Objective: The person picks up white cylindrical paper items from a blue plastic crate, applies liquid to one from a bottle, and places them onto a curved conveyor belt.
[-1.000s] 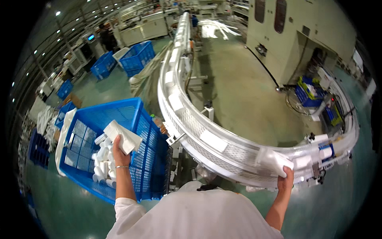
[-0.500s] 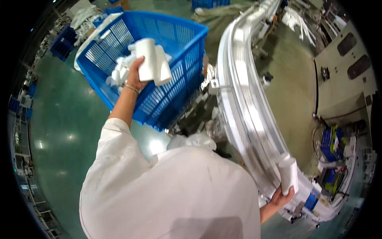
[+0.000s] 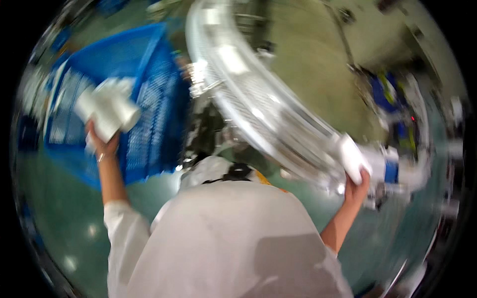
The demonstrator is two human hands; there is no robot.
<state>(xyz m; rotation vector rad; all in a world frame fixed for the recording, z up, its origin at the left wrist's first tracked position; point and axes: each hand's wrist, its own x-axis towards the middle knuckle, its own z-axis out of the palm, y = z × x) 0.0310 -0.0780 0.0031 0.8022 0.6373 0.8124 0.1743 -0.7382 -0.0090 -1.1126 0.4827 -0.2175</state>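
Note:
My left hand [image 3: 104, 141] is at the near edge of a blue slatted crate [image 3: 157, 114], its fingers closed round at least two smooth white cylinders [image 3: 110, 111]. Motion blur hides their ends and any details. Behind them, more white pieces inside the crate blend in. On the right, my right hand [image 3: 358, 185] grips the lower end of one white cylinder [image 3: 351, 156]. That cylinder tilts over the near end of a curved conveyor [image 3: 278, 116]. I cannot tell whether it touches the belt.
The conveyor runs from the far middle down to the right. White cylinders [image 3: 232, 59] ride on its far stretch. Machine parts with a blue band [image 3: 391, 172] stand beyond my right hand. A green floor [image 3: 74, 233] lies on the left.
The view has swung right, so crate and conveyor sit further left. My left hand still holds its cylinders by the crate; my right hand still holds its cylinder at the conveyor.

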